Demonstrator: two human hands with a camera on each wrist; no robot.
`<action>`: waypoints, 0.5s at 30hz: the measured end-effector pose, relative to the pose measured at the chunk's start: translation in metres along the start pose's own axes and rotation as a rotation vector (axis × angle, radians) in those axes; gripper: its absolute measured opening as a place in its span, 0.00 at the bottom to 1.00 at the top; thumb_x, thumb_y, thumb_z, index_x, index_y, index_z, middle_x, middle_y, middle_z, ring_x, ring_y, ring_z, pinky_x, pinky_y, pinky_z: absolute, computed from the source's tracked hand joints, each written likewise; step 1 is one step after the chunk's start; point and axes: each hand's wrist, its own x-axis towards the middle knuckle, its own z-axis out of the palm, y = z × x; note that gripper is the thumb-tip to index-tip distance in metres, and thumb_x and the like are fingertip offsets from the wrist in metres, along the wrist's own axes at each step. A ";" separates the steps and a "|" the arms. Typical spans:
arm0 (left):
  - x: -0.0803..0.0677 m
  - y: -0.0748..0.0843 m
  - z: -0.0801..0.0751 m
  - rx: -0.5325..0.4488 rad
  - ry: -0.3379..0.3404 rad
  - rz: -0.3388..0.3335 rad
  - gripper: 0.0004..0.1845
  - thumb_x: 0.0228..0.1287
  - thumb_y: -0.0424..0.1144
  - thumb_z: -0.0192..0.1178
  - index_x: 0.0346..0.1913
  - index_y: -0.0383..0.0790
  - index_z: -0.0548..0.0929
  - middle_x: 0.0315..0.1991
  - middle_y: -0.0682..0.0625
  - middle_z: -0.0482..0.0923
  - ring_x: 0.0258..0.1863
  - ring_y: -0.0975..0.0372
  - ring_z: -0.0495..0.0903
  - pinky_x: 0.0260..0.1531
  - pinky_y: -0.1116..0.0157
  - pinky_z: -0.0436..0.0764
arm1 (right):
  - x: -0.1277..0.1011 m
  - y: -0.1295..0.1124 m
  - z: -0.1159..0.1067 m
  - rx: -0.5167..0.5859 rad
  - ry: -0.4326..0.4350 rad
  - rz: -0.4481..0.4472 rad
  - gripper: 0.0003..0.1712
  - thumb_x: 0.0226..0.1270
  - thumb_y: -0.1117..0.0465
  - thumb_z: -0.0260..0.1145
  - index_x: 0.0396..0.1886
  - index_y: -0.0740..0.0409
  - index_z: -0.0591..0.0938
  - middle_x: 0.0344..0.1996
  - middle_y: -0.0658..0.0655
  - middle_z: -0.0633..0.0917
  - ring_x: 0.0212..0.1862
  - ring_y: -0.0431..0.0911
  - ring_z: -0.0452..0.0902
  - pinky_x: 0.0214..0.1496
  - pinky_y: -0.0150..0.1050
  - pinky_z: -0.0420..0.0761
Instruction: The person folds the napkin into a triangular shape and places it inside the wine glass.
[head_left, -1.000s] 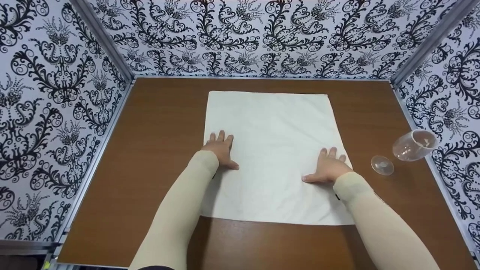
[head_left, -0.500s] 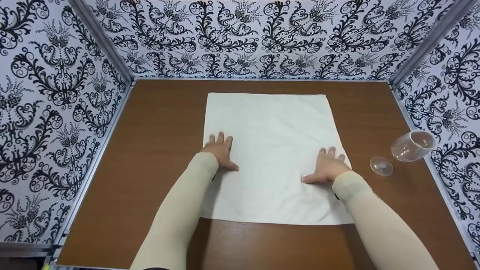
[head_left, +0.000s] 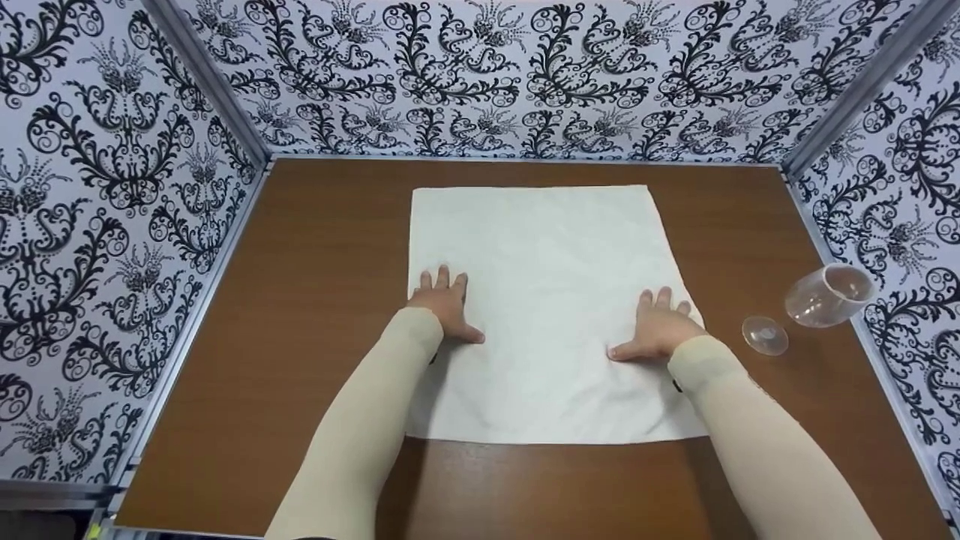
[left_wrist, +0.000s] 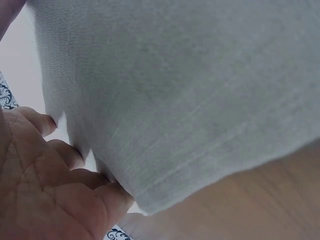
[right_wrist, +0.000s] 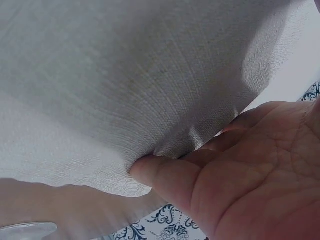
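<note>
A white cloth (head_left: 540,285), square and nearly flat, lies spread on the brown table. My left hand (head_left: 442,304) rests on its left side, fingers spread and pointing away from me, thumb toward the middle. Opposite it, the right hand (head_left: 660,330) presses on the cloth's right side, likewise with spread fingers. Soft creases run through the fabric near the right hand and along the near edge. Both wrist views show fingertips right at the cloth, the left hand's fingers (left_wrist: 65,152) close to its border. Neither palm holds anything.
To the right of the cloth stands a clear stemmed glass (head_left: 829,296), its round foot (head_left: 765,335) on the table (head_left: 315,300). Black-and-white patterned walls (head_left: 465,75) with metal frame bars close off the back and both sides.
The right hand has slid slightly away from me, and the cloth's near right edge has shifted the same way. Creases near that hand have deepened. The left hand stays almost in place.
</note>
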 end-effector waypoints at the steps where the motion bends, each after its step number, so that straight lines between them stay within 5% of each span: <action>1: -0.001 0.001 0.001 -0.002 0.002 -0.003 0.67 0.54 0.71 0.73 0.87 0.46 0.48 0.87 0.36 0.34 0.85 0.36 0.37 0.83 0.43 0.54 | 0.000 0.000 0.000 -0.001 -0.002 0.000 0.88 0.51 0.20 0.73 0.81 0.80 0.38 0.76 0.89 0.34 0.74 0.91 0.31 0.73 0.81 0.54; 7: 0.000 0.004 0.004 0.023 -0.020 -0.032 0.67 0.55 0.72 0.72 0.87 0.46 0.47 0.87 0.35 0.35 0.85 0.35 0.39 0.81 0.43 0.58 | -0.005 -0.001 0.000 0.026 0.000 -0.001 0.86 0.54 0.22 0.73 0.81 0.79 0.38 0.77 0.88 0.32 0.75 0.90 0.29 0.75 0.81 0.50; 9: 0.002 0.006 0.002 0.050 -0.040 -0.033 0.65 0.57 0.73 0.69 0.86 0.43 0.50 0.86 0.33 0.39 0.84 0.35 0.46 0.79 0.43 0.63 | -0.009 -0.002 0.001 0.025 0.020 0.021 0.85 0.55 0.23 0.73 0.81 0.79 0.38 0.77 0.87 0.32 0.75 0.90 0.30 0.75 0.80 0.50; 11: 0.005 0.006 -0.002 0.093 -0.013 -0.013 0.59 0.60 0.74 0.66 0.83 0.40 0.60 0.83 0.33 0.54 0.80 0.38 0.62 0.74 0.45 0.71 | -0.015 -0.005 0.003 0.029 0.027 0.055 0.84 0.55 0.22 0.72 0.81 0.80 0.38 0.77 0.88 0.33 0.74 0.91 0.33 0.76 0.79 0.49; 15: 0.014 -0.002 -0.010 0.144 0.104 0.027 0.54 0.63 0.72 0.65 0.81 0.40 0.65 0.81 0.35 0.60 0.79 0.41 0.65 0.75 0.44 0.71 | -0.021 -0.010 0.006 0.062 -0.009 0.118 0.86 0.57 0.20 0.68 0.79 0.83 0.36 0.75 0.91 0.33 0.73 0.93 0.36 0.77 0.79 0.48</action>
